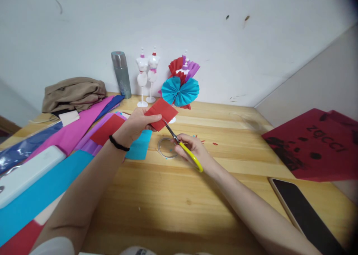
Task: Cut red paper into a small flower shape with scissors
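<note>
Head view: left grip, closed on red paper, thumb on top, sheet raised above the table; right grip, closed about scissors, blades pointing to the left grip, tips at the sheet's near edge; whether the blades are apart, cannot tell. Hazard, first: a nicked thumb or finger, the tips being close to the left grip. Second: a crooked or overlong cut, should the unsupported sheet bend or turn. Third: a snag, from the ring just beside the right grip's fingers. Fourth: scraps, right of the right grip, light enough to scatter if brushed by a sleeve or wrist. Fifth: blue fan, beyond the left grip, liable to be crushed or toppled by a far-reaching knuckle.
</note>
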### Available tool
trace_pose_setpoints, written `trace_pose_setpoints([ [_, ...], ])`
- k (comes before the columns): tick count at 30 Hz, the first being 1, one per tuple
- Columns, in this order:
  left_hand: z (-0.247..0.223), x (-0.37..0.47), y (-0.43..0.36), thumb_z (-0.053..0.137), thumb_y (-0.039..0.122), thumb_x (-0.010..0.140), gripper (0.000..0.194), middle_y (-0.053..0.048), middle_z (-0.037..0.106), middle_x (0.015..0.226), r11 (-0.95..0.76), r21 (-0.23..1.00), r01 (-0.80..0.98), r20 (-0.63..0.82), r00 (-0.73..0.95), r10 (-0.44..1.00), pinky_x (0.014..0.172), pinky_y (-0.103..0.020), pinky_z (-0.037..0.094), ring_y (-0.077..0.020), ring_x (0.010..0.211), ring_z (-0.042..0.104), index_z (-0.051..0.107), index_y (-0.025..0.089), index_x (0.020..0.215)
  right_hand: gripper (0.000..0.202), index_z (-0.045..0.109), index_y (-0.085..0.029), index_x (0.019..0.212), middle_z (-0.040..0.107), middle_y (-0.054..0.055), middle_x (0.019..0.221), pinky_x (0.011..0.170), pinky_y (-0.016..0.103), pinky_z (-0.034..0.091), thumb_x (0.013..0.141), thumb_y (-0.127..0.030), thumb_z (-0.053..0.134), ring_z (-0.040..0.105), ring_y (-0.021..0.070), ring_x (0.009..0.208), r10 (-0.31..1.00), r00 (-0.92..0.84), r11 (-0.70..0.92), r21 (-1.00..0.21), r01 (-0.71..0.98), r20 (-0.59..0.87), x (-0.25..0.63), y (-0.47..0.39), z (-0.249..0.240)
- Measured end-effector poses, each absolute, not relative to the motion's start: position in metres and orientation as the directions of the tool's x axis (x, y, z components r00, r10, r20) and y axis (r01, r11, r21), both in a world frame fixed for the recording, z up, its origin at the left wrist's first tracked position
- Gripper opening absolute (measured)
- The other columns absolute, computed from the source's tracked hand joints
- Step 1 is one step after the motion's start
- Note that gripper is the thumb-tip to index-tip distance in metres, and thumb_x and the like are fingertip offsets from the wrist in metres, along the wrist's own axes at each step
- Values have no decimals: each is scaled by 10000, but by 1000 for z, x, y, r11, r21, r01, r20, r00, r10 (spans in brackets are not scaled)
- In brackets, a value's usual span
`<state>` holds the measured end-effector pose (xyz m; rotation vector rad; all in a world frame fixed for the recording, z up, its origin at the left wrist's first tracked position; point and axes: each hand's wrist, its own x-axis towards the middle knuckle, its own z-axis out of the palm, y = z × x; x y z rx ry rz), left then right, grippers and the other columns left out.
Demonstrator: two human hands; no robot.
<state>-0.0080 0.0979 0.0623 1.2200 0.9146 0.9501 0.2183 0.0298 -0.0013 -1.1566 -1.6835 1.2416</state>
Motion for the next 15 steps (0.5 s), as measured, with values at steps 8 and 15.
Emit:
trace_pose_setpoints([
  [8, 60, -7, 98, 996, 395, 540, 435, -5, 644, 661, 61, 993, -103, -25, 323, 946, 571, -251, 495, -121, 614, 568, 681, 156, 721, 537, 704, -219, 941, 466, -58, 663, 540, 290, 287, 797, -717, 844, 346, 112, 553, 951, -299, 138, -970, 198, 74, 214, 28, 1],
  [15, 59, -5, 97, 986, 417, 552, 429, -12, 655, 672, 51, 994, -101, -17, 314, 949, 599, -271, 529, -143, 641, 602, 679, 164, 714, 547, 704, -222, 922, 449, -71, 621, 525, 286, 272, 777, -722, 873, 339, 106, 531, 952, -299, 116, -978, 170, 61, 212, 26, 7],
])
